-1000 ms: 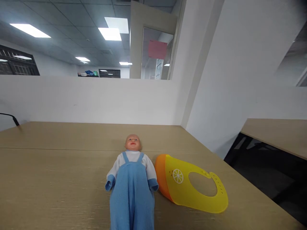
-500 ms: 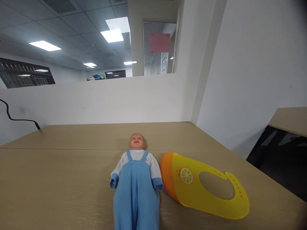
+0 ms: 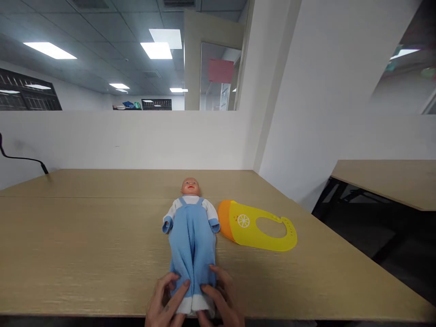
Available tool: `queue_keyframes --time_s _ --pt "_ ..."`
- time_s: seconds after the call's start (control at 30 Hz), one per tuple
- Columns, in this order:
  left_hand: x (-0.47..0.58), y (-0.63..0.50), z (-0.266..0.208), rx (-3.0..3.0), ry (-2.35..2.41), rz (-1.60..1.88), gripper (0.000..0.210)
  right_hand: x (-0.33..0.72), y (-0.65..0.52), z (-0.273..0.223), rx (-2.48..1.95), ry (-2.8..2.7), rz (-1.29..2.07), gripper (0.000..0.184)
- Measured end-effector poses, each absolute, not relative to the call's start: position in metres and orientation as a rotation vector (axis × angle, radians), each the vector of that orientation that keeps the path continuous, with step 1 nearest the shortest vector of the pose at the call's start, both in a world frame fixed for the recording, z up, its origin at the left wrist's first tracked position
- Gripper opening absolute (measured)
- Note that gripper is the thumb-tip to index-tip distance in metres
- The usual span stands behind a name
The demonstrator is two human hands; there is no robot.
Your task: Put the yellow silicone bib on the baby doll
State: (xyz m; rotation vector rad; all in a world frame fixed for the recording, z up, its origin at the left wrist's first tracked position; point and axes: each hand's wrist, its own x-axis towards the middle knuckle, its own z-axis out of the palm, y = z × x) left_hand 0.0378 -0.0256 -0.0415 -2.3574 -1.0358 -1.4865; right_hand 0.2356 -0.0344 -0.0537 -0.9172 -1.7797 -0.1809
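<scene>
We have the doll lying face up on the worktop, straight ahead of our left hand and right hand, its long axis running from the near edge toward the wall, head farthest from us. Neither hand is nearer: each touches one side of the blue trousers, low down by the white cuffs. Both hands are half curled, and we cannot tell whether they grip the cloth. The yellow bib lies just beside the doll's sleeve, on our right
</scene>
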Motion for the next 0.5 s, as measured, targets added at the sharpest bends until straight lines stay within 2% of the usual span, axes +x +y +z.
queue_keyframes --time_s 0.13,0.5 --pt "0.037 -0.024 -0.026 -2.476 -0.957 -1.417 0.044 0.235 -0.032 -0.057 -0.893 -1.721 -0.216 0.028" --pt "0.039 -0.031 -0.016 -2.479 -0.938 -1.477 0.035 0.233 -0.030 -0.051 -0.856 -1.701 -0.300 0.027"
